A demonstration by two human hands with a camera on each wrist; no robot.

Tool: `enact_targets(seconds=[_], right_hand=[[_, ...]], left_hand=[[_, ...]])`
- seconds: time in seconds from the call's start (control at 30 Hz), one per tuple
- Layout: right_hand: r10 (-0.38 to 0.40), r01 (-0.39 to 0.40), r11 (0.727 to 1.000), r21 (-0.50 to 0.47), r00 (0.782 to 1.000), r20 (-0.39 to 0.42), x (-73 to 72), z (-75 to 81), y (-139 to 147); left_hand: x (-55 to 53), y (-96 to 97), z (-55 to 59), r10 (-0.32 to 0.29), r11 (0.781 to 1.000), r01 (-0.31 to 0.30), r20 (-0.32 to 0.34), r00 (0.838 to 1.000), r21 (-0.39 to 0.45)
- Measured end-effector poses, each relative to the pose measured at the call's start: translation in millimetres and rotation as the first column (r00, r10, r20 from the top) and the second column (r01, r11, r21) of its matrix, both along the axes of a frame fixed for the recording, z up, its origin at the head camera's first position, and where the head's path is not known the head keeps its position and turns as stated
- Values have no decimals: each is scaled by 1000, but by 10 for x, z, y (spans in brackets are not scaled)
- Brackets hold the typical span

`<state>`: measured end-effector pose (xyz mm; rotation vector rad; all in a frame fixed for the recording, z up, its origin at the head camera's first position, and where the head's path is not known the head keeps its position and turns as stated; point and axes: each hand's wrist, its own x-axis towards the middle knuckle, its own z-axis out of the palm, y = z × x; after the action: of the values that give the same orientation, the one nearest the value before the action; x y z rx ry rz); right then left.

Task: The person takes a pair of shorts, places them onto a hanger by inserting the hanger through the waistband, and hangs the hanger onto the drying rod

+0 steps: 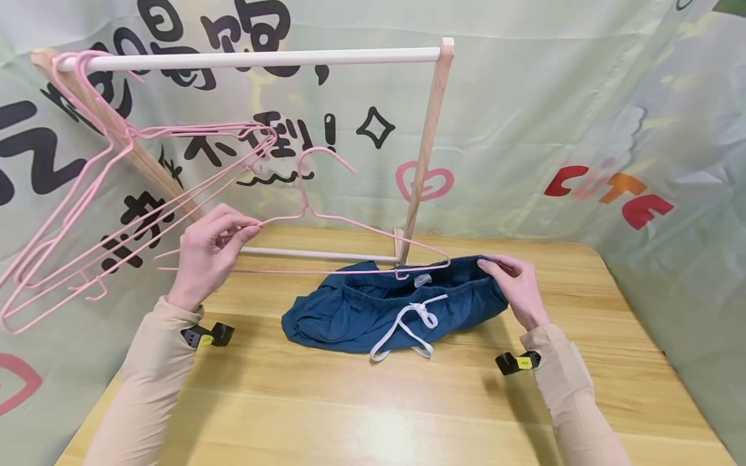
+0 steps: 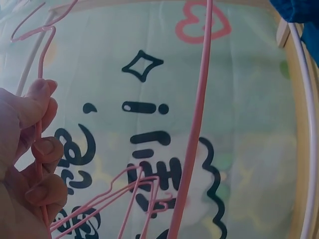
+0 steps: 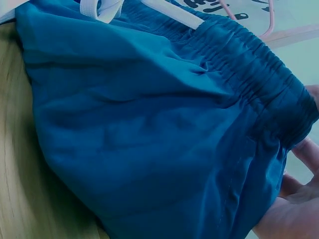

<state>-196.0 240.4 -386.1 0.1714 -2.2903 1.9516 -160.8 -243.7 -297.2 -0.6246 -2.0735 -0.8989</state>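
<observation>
My left hand pinches one shoulder of a pink wire hanger, whose hook points up. The left wrist view shows the fingers curled round the same wire. Blue drawstring pants lie bunched on the table, with a white drawstring bow at the front. My right hand holds their elastic waistband at the right end, lifting it so the waist gapes. The hanger's far right corner overlaps the waist opening; whether it touches the cloth I cannot tell. In the right wrist view, cloth hides part of the right hand.
Behind stands a rack with a white top bar and wooden posts. Several pink hangers hang at its left end, close to my left hand. Beneath is a wooden table, with a printed cloth backdrop around it.
</observation>
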Motion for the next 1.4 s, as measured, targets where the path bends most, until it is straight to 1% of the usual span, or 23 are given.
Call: enact_targets(seconds=[0.17, 0.33, 0.4, 0.5, 0.63, 0.8, 1.0, 1.07, 1.23, 1.3, 1.4], right_hand=[[11, -12, 1000, -28, 1000, -24, -3, 8, -19], [9, -10, 1000, -24, 999, -43, 5, 21, -34], [5, -6, 1000, -10, 999, -50, 9, 34, -48], [-4, 5, 1000, 15, 998, -59, 11, 58, -73], [-19, 23, 998, 57, 997, -69, 9, 91, -105], [-40, 49, 993, 106, 996, -86, 0, 132, -145], [-38, 50, 987, 150, 996, -80, -3, 188, -192], [-37, 51, 986, 162, 996, -84, -6, 209, -211], [-30, 51, 981, 189, 993, -112, -8, 277, -274], [-23, 47, 979, 196, 992, -121, -8, 305, -301], [-13, 40, 979, 200, 991, -136, -12, 344, -340]], left_hand=[[-38, 75, -40, -26, 1000, 26, 3, 1000, -12], [-77, 155, -71, -21, 999, 21, -7, 1000, -47], [-92, 186, -81, -20, 998, 20, -13, 1000, -60], [-117, 237, -91, -34, 997, 33, -13, 999, -65], [-150, 308, -99, -61, 995, 61, 4, 998, -76], [-186, 391, -110, -80, 992, 81, 20, 997, -100], [-246, 491, -139, -127, 988, 128, 16, 992, -86], [-257, 529, -147, -119, 988, 119, 12, 993, -97], [-261, 638, -153, -95, 986, 99, 33, 995, -136], [-262, 684, -157, -102, 984, 108, 49, 994, -139], [-271, 751, -164, -103, 983, 110, 56, 993, -146]])
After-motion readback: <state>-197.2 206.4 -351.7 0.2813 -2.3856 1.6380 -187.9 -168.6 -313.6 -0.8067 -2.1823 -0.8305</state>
